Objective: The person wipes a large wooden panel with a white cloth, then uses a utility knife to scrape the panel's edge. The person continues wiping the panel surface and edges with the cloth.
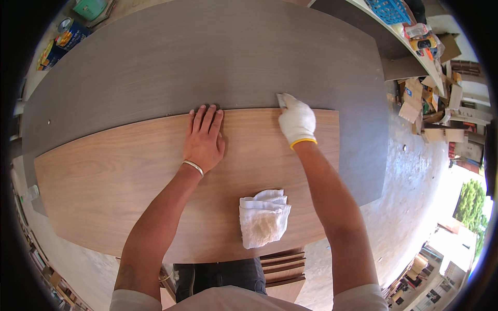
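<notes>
A wood-grain board (pixel 140 171) lies on a larger grey panel (pixel 218 57). My bare left hand (pixel 205 137) rests flat on it, fingers stretched out to its far edge. My right hand (pixel 298 120), in a white knitted glove with a yellow cuff, is closed at that same edge, farther right. Out of its fingers pokes a small flat grey blade-like tool (pixel 281 99), mostly hidden by the glove. Nearer to me, between my forearms, a folded white cloth (pixel 264 218) with brownish stains lies on the board.
At the far left stand dark blue cans (pixel 71 35) and a green bucket (pixel 89 8). A shelf (pixel 415 49) on the far right holds a blue basket (pixel 389 10); cardboard boxes (pixel 412 101) are piled below it. Stacked boards (pixel 282 267) stand beside my legs.
</notes>
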